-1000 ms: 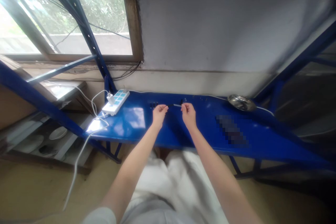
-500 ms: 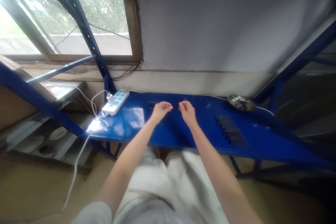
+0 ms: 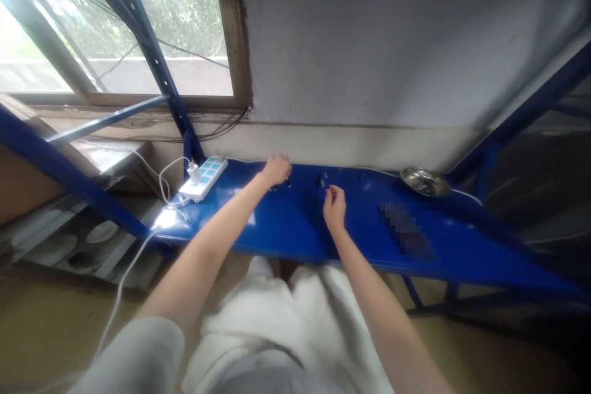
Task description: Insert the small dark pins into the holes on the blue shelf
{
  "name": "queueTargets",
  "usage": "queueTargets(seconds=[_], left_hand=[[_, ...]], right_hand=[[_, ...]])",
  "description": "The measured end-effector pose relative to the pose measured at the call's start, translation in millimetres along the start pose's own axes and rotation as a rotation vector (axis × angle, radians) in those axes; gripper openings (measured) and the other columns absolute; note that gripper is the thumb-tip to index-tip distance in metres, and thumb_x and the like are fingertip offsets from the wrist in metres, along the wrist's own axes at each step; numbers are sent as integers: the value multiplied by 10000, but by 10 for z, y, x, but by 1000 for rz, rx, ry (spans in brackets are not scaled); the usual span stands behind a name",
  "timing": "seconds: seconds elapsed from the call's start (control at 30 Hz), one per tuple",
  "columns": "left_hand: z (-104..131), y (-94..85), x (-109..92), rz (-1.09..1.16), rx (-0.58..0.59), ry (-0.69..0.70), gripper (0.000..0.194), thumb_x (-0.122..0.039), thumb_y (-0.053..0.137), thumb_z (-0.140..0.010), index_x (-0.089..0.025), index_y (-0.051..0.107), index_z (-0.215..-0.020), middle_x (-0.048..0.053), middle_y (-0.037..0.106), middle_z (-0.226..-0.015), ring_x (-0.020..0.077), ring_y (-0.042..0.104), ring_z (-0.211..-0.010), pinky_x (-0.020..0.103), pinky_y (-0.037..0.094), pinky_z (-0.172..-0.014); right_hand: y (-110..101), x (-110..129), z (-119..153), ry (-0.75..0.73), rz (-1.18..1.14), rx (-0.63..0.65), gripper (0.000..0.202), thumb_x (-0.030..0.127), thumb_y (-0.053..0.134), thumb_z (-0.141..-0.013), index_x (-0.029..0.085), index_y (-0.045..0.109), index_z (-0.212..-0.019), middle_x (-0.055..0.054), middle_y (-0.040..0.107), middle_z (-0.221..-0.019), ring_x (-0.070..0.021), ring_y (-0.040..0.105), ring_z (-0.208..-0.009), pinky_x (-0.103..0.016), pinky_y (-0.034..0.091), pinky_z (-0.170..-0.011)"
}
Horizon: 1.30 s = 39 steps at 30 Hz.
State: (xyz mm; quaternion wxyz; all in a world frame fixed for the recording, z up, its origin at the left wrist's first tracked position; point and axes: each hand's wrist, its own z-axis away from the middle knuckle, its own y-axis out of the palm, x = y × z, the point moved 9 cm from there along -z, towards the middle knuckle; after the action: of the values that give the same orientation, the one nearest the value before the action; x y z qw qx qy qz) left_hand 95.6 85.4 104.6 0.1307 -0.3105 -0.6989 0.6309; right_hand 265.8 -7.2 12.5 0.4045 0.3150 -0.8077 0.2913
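My left hand [image 3: 277, 170] is low over the back of the blue table [image 3: 277, 228], its fingers curled downward beside small dark pieces [image 3: 289, 182]. Whether it grips one of them is hidden. Right of centre, my right hand [image 3: 335, 205] is raised above the table with thumb and fingertips pinched together; anything between them is too small to make out. Just beyond it lie a small dark piece [image 3: 318, 180] and some clear bits [image 3: 324, 178] on the tabletop.
A white power strip [image 3: 203, 180] with a plug and cable lies at the table's left end. At the back right is a shiny metal dish [image 3: 423, 181]. A blurred dark object [image 3: 406, 229] lies on the right. Blue frame posts [image 3: 159, 68] rise at both sides.
My hands were close together with a small dark thing between them. My left hand has moved left and back to the small dark pieces; my right hand has shifted slightly right and nearer me.
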Motion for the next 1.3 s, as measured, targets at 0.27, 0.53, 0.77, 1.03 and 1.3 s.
queueTargets(seconds=[0.27, 0.53, 0.77, 1.03, 1.3], left_hand=[[-32, 276, 148, -114, 94, -44, 169, 6, 562, -619, -135, 562, -525, 120, 592, -885, 281, 437, -989, 429, 220, -895], [-57, 333, 164, -233, 122, -9, 133, -35, 537, -657, -135, 619, -626, 151, 592, -953, 293, 437, -1010, 460, 226, -913], [-66, 378, 170, -269, 119, 5, 139, -86, 527, -672, -146, 652, -675, 153, 596, -960, 289, 440, -1002, 469, 221, -926], [-86, 387, 222, -149, 84, -29, 75, -113, 582, -656, -150, 626, -608, 136, 597, -920, 292, 431, -1012, 464, 203, -935], [-79, 386, 204, -190, 95, -25, 101, -70, 569, -648, -150, 615, -607, 131, 594, -937, 290, 420, -1026, 462, 197, -942]], right_hand=[[91, -68, 39, -39, 55, 24, 282, 322, 377, -846, 147, 540, -996, -124, 597, -964, -197, 554, -898, -372, 439, -811], [125, -44, 66, -108, 118, 57, 264, 274, 363, -840, 150, 548, -982, -122, 597, -957, -204, 552, -905, -386, 440, -816], [129, -36, 93, -114, 142, 75, 274, 269, 358, -837, 155, 547, -999, -122, 598, -962, -211, 556, -904, -401, 445, -814], [111, -30, 100, -97, 141, 73, 289, 294, 345, -854, 151, 553, -995, -121, 605, -950, -209, 559, -894, -395, 446, -808], [104, -60, 105, -61, 134, 81, 298, 300, 348, -848, 152, 553, -1006, -125, 604, -969, -214, 559, -907, -406, 445, -810]])
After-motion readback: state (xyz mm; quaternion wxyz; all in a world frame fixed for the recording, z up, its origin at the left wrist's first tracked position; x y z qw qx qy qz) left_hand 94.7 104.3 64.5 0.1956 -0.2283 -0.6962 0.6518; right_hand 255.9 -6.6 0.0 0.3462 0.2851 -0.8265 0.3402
